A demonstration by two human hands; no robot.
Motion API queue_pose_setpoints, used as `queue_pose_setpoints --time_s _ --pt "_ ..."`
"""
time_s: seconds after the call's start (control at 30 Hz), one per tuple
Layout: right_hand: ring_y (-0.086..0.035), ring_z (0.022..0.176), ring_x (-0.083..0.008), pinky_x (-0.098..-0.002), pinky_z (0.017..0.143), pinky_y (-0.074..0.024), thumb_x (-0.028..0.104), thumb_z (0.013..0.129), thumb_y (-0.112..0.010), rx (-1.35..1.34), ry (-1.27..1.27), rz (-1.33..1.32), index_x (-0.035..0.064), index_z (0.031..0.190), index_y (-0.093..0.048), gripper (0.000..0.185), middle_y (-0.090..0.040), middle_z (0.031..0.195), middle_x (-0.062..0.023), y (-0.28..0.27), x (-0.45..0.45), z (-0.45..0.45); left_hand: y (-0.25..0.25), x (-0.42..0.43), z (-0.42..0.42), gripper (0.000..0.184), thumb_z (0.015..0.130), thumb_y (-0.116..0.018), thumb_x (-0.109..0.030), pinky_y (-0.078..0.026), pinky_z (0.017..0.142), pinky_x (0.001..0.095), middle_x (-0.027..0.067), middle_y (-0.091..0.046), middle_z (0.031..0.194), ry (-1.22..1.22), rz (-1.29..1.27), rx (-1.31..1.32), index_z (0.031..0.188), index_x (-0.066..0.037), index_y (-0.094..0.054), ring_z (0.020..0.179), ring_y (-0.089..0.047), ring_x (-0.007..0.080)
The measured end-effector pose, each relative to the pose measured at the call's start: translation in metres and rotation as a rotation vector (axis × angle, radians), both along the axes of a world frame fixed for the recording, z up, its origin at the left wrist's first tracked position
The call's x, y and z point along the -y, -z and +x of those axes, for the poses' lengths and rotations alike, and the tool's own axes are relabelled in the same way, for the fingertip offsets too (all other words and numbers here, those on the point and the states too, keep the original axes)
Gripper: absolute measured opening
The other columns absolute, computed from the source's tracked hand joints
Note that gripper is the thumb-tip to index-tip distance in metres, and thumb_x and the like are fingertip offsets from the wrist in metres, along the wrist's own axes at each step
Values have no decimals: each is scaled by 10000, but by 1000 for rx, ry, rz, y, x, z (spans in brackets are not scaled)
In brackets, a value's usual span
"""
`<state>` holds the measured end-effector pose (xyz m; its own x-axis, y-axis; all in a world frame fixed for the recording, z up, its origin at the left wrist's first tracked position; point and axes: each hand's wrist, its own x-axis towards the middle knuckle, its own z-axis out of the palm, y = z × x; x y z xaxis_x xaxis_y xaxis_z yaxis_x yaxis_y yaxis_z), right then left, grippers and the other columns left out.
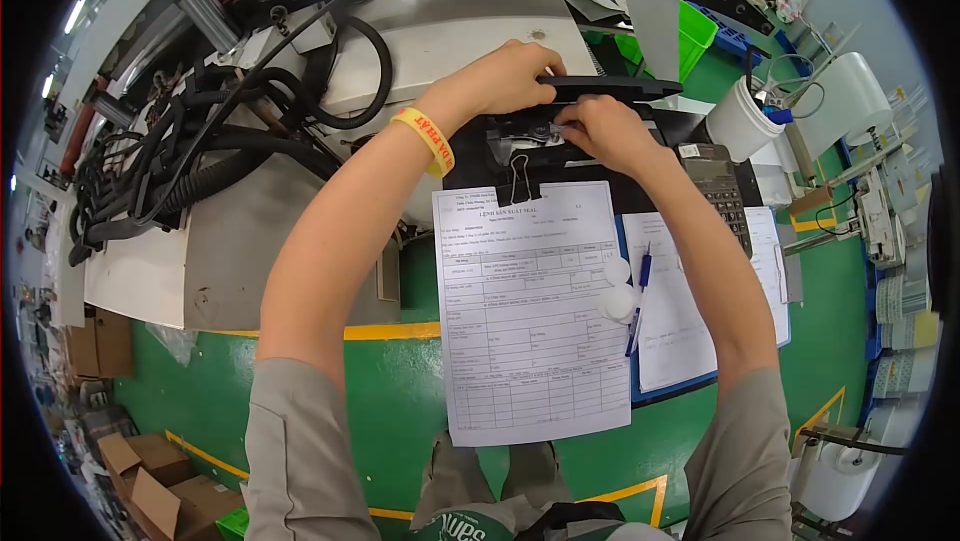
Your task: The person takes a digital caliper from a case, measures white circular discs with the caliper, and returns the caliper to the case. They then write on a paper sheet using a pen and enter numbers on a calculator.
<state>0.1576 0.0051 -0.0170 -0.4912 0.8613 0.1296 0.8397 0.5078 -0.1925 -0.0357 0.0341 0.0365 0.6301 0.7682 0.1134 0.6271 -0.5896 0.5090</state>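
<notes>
My left hand (510, 76), with a yellow wristband (427, 140) at its wrist, has its fingers closed on the left end of a long black panel (620, 89) that looks like a raised lid. Just below it, my right hand (608, 133) has curled fingers at the right end of a small clear plastic bag (522, 141). What the bag holds is too small to make out. Under the bag, a black binder clip (518, 184) grips the top of a printed form (535, 321).
Right of the form lie a blue pen (640, 286), white round pieces (616, 301) and a blue clipboard (712, 378) with papers. A calculator (715, 186) and a white bucket (740, 121) stand further right. Black hoses (230, 156) hang from the machine at left.
</notes>
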Motion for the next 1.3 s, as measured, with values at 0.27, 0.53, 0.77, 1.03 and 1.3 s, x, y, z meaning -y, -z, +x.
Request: queue_pose_setpoints --time_s 0.27,0.53,0.77,1.03,1.3 --pt "-672 837 -319 -396 709 -548 70 767 -633 299 -61 23 68 858 -686 105 -670 847 -157 -15 -13 -26 5 -4 -2 344 880 -591 -161 -477 893 375 193 -651 1123 -17 -36 28 1197 -32 -561 1022 -622 334" --pt "-631 878 -300 -412 760 -502 133 649 -709 82 -190 157 73 836 -660 203 -648 887 -96 -30 -6 -6 6 -6 -2 295 896 -574 -126 -467 906 374 198 -643 1119 -36 -27 47 1164 -4 -579 1049 -607 328" --pt "-645 801 -290 -384 694 -497 102 743 -682 -205 -101 117 57 874 -594 164 -670 833 -93 -26 23 10 0 -2 -1 315 900 -581 -113 -460 924 349 197 -634 1152 -28 -49 6 1184 21 -567 1095 -598 300" --pt "-610 683 -206 -314 596 -458 43 813 -641 -443 -10 270 139 1187 -568 393 -635 800 -44 -59 127 60 2 51 2 307 876 -634 -197 -456 904 327 139 -673 1062 -223 383 430 1113 -3 -613 972 -629 243" --pt "-347 583 -21 -184 524 -263 91 856 -645 -1164 495 -329 28 1220 -537 385 -390 658 67 -37 237 97 83 175 60 238 807 -689 -181 -447 803 349 99 -549 935 -112 39 216 980 -26 -635 922 -541 257"
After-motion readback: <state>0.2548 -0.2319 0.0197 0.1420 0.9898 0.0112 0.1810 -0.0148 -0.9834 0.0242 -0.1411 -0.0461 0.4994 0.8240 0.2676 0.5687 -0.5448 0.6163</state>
